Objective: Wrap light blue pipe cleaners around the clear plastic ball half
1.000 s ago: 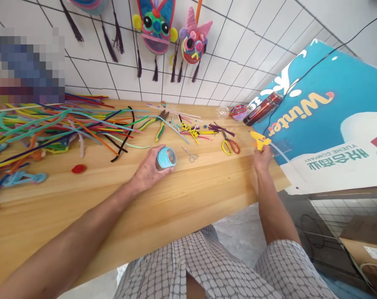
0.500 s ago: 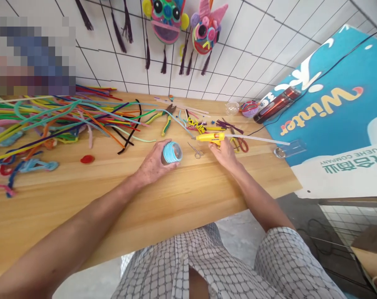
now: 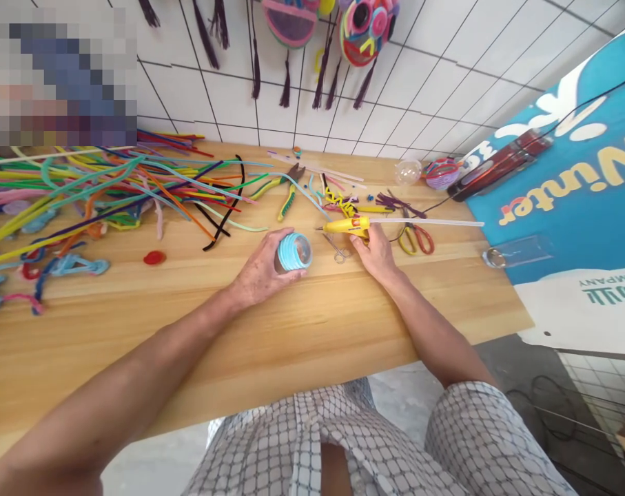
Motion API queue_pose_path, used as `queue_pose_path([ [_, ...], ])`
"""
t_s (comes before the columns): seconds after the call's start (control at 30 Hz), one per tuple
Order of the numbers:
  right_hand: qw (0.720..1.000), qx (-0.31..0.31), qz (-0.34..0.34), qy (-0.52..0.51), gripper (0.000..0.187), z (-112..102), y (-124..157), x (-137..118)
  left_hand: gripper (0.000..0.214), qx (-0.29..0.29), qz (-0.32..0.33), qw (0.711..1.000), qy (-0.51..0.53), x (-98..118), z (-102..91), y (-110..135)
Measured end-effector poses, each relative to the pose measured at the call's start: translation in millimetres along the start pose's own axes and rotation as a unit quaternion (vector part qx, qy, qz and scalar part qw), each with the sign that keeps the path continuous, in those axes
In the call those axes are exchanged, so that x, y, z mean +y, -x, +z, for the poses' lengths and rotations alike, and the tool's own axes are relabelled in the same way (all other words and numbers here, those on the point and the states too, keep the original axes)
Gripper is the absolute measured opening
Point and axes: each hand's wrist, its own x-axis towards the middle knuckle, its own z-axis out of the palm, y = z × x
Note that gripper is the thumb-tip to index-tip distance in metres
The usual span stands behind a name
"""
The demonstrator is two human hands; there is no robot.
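My left hand is wrapped around a small clear container wound with light-blue pipe cleaner, its open-looking round end tilted to the right. In my right hand is a yellow glue gun, gripped by its handle. A long translucent glue stick sticks out of its back. The nozzle points left and lies just beside the container's rim; whether they touch I cannot tell. Small metal scissors lie on the table between my hands.
Many coloured pipe cleaners spread over the left. Green-handled pliers, scissors with red and yellow handles, a red cap, a dark red flask and a clear tube lie around. Decorated masks hang on the tiled wall.
The glue gun has moved left, bringing its nozzle closer to the blue-wrapped container. The red-and-yellow scissors show more fully beside my right hand. The camera view has shifted somewhat.
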Motion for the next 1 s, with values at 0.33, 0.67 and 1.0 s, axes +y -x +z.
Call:
queue_pose_path([
  [0.33,0.999,0.043,-0.009,-0.008,0.038,3,3,2,0.089,-0.004,0.008,1.0,-0.007,2,-2.5,2],
  [0.67,1.0,0.005,0.003,0.002,0.033,-5,12,-4,0.091,-0.012,-0.003,1.0,-0.006,7,-3.5,4],
  [1.0,0.999,0.019,0.017,0.028,0.034,0,12,-4,0.099,-0.041,0.02,0.999,0.011,8,-5.0,5],
])
